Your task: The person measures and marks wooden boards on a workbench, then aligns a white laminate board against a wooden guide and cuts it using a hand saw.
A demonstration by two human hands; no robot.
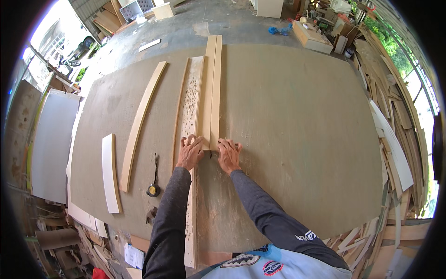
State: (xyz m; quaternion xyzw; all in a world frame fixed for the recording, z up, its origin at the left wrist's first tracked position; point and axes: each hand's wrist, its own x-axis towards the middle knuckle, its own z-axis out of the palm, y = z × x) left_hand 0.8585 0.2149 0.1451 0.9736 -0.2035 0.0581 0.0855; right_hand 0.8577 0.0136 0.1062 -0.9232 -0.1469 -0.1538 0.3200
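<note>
Two long pale wooden strips lie side by side, lengthwise ahead of me, with a thin dark seam between them. My left hand (pixel 189 152) is closed on the near end of the left wooden strip (pixel 206 102), fingers bent over its edge. On the outer side of the right wooden strip (pixel 216 97), my right hand (pixel 227 156) grips the near end with curled fingers. A small dark thing (pixel 210 154) shows at the seam's near end; its kind is unclear. Left of the strips runs a long board (pixel 190 97) with a dark-speckled face, partly under my left forearm.
A thin wooden batten (pixel 180 116) borders the speckled board. Further left lie a longer wooden strip (pixel 143 125), a short white-faced board (pixel 110 172), a tape measure (pixel 153 189) and a dark tool (pixel 151 215). All rest on a large brown tabletop (pixel 297 121). Stacked offcuts (pixel 395 111) line the right.
</note>
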